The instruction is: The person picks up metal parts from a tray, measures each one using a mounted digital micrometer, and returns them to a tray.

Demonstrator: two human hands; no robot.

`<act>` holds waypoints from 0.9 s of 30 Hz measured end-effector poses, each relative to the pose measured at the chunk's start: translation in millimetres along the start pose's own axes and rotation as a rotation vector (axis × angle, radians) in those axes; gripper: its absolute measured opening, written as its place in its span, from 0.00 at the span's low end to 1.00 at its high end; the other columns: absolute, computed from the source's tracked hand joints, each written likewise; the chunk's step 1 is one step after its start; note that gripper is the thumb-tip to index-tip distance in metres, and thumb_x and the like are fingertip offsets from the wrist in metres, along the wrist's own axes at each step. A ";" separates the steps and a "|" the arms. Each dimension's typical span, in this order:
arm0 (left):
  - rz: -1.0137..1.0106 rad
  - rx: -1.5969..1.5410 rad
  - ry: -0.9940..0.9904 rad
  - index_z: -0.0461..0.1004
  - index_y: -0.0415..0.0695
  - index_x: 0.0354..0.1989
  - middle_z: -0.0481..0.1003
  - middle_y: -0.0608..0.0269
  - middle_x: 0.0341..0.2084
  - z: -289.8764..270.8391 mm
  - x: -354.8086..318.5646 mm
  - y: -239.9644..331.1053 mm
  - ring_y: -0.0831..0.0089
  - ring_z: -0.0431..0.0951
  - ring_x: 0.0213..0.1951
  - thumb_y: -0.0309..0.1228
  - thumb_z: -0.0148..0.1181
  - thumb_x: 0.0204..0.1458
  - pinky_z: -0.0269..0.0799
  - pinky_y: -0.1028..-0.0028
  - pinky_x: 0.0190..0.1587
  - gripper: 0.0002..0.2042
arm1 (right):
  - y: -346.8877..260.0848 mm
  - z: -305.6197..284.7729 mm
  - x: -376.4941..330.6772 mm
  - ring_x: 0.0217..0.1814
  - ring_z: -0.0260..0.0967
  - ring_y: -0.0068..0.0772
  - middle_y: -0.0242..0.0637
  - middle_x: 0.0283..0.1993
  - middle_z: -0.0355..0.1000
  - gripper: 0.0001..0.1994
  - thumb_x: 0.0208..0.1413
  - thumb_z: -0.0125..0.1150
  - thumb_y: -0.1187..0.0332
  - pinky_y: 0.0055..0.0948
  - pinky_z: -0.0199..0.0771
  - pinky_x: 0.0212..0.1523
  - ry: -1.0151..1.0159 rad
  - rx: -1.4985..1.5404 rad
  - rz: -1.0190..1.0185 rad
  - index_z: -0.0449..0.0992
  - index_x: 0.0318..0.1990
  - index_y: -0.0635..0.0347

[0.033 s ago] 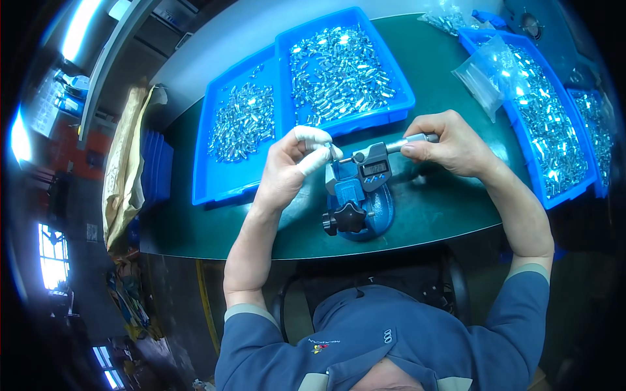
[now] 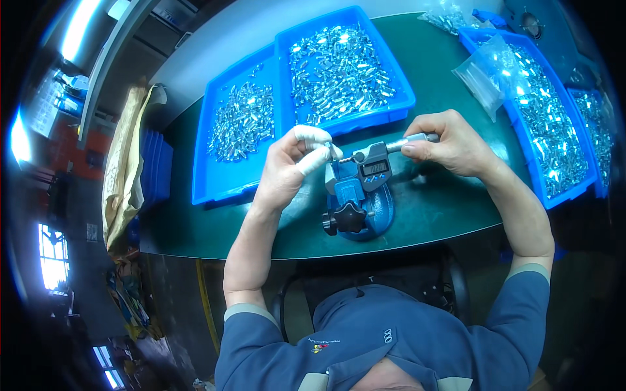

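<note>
Micrometer (image 2: 372, 171) clamped in blue stand (image 2: 365, 205), thimble pinched by right hand (image 2: 450, 143), small part held at anvil by left hand (image 2: 293, 163) fingertips

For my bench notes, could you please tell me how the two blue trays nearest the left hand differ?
The left blue tray holds a thinner scatter of small metal parts, with bare blue floor toward the near end; the middle blue tray is covered almost wall to wall. The middle tray also sits farther back and overlaps the left tray's edge. Both are shallow, blue and hold similar shiny parts.
</note>
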State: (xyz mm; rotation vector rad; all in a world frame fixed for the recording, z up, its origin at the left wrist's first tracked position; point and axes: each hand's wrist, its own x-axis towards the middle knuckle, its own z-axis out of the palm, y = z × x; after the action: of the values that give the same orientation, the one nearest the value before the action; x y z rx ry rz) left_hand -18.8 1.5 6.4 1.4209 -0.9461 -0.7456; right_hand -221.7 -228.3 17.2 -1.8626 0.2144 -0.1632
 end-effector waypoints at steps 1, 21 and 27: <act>-0.004 -0.016 -0.002 0.73 0.39 0.47 0.81 0.53 0.37 0.8 0.2 1.2 0.73 0.82 0.37 0.25 0.61 0.59 0.80 0.73 0.39 0.09 | 0.0 0.1 -0.2 0.31 0.72 0.20 0.33 0.28 0.76 0.13 0.56 0.67 0.63 0.21 0.70 0.33 -0.002 0.007 -0.003 0.80 0.36 0.68; -0.074 -0.055 -0.021 0.74 0.39 0.47 0.80 0.58 0.38 1.8 -2.7 3.3 0.70 0.81 0.44 0.21 0.60 0.57 0.76 0.71 0.50 0.10 | 0.8 0.4 -1.9 0.29 0.67 0.19 0.30 0.24 0.73 0.16 0.58 0.67 0.58 0.22 0.67 0.31 0.017 -0.036 -0.031 0.81 0.34 0.65; -0.015 -0.046 -0.009 0.74 0.40 0.47 0.81 0.57 0.37 2.8 -2.6 -0.9 0.76 0.80 0.39 0.23 0.62 0.57 0.76 0.76 0.41 0.10 | 2.4 0.0 0.4 0.28 0.68 0.19 0.31 0.24 0.73 0.18 0.59 0.66 0.55 0.22 0.68 0.31 0.013 -0.028 -0.021 0.81 0.33 0.65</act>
State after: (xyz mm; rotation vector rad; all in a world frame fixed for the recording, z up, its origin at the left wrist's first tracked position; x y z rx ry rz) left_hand -22.4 2.4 5.0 1.3868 -0.9207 -0.7806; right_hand -221.5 -229.0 15.0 -1.8926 0.2073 -0.1872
